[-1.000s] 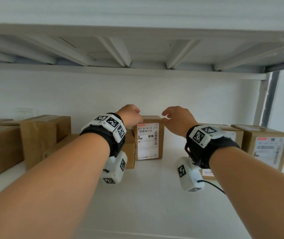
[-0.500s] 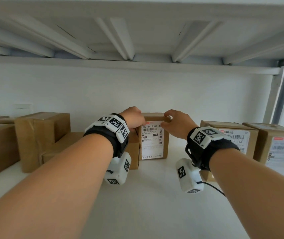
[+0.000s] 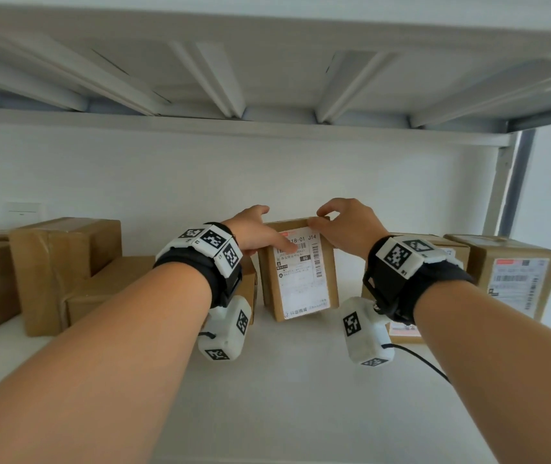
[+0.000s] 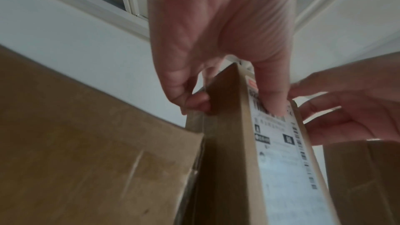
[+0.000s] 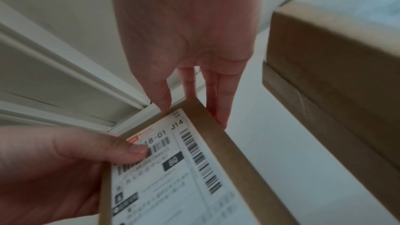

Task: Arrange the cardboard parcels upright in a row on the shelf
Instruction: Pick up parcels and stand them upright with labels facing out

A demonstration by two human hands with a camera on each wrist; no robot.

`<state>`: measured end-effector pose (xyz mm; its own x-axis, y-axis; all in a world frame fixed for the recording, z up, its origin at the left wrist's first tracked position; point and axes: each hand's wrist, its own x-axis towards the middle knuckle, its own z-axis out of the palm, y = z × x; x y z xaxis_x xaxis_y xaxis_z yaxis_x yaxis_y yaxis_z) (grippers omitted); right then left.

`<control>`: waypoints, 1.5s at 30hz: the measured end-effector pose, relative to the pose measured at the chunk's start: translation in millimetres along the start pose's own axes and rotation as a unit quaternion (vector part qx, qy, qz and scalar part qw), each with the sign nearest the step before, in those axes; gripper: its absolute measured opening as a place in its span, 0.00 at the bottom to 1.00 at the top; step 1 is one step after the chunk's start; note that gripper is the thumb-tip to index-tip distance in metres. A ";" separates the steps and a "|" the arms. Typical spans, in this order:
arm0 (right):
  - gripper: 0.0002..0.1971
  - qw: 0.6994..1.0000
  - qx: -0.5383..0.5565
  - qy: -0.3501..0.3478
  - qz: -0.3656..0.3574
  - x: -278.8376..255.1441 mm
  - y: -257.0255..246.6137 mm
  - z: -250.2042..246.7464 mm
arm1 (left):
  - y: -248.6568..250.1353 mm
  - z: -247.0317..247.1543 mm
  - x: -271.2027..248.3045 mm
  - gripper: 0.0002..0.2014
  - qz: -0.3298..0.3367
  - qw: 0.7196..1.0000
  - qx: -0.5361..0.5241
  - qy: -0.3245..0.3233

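A big brown box (image 3: 59, 262) stood far to the left of the labelled parcel (image 3: 300, 283), on the white shelf (image 3: 267, 396). A flat box (image 3: 113, 283) lay between them, close to the parcel's left side.

The left hand (image 3: 254, 232) was seen at the parcel's top left corner. Its thumb was pressed on the white label (image 4: 279, 168) and its curled fingers (image 4: 194, 103) were wrapped behind the parcel's left side, so the parcel was pinched.

The labelled parcel was seen standing up in the middle of the shelf, with its label turned to the front. It looked a little tilted. Whether its bottom was fully set down on the shelf could not be told.

The right hand (image 3: 347, 226) was seen at the parcel's top right corner. Its thumb (image 5: 160, 95) was laid on the top edge at the front and its fingers were stretched down behind the corner, so the corner was held between them.

Another box (image 3: 441, 256) stood just to the right of the parcel, partly hidden by the right wrist. A last box with a label (image 3: 515, 279) stood further right.
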<state>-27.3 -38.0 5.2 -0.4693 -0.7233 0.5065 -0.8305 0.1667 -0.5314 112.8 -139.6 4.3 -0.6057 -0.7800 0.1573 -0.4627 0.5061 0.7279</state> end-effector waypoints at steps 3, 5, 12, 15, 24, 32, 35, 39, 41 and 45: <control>0.16 1.000 0.026 -0.002 0.013 -5.6 5.9 -6.2 | 4.8 0.3 -5.3 0.51 0.011 0.999 -0.034 0.016; 0.16 1.000 0.017 -0.006 0.014 -11.0 9.1 -10.3 | 7.8 0.6 -8.3 0.50 0.019 0.998 -0.058 0.015; 0.13 0.997 -0.050 0.052 -0.029 -23.9 11.2 -26.7 | 6.3 8.6 -14.3 0.43 0.027 0.994 -0.099 -0.029; 0.13 0.995 -0.066 0.074 -0.029 -26.2 13.6 -36.6 | 6.1 14.9 -14.1 0.41 0.031 0.993 -0.103 -0.047; 0.19 0.991 -0.111 -0.034 0.065 -41.2 42.4 -62.1 | 7.7 31.3 -6.7 0.41 0.045 0.990 -0.106 -0.078; 0.15 0.979 -0.172 -0.062 0.086 -32.9 44.3 -52.8 | 12.5 33.5 -3.3 0.40 0.051 0.993 -0.070 -0.083; 0.11 0.982 -0.151 -0.059 0.099 -25.7 43.5 -51.1 | 13.8 34.0 -3.1 0.40 0.048 0.993 -0.062 -0.086; 0.06 0.981 -0.155 -0.071 0.097 -21.9 40.2 -50.7 | 15.0 31.1 -2.9 0.39 0.040 0.994 -0.047 -0.094; 0.10 0.979 -0.167 -0.074 0.088 -22.0 40.2 -50.1 | 16.1 29.8 -3.6 0.38 0.036 0.994 -0.041 -0.099; 0.16 0.978 -0.177 -0.069 0.081 -23.3 37.9 -48.8 | 19.4 27.7 -6.0 0.37 0.028 0.993 -0.036 -0.108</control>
<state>-62.5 17.9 6.4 -0.5786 -0.7474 0.3265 -0.8121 0.4905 -0.3162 89.6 -114.9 -1.0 -0.7583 -0.6494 0.0575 -0.3817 0.5137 0.7684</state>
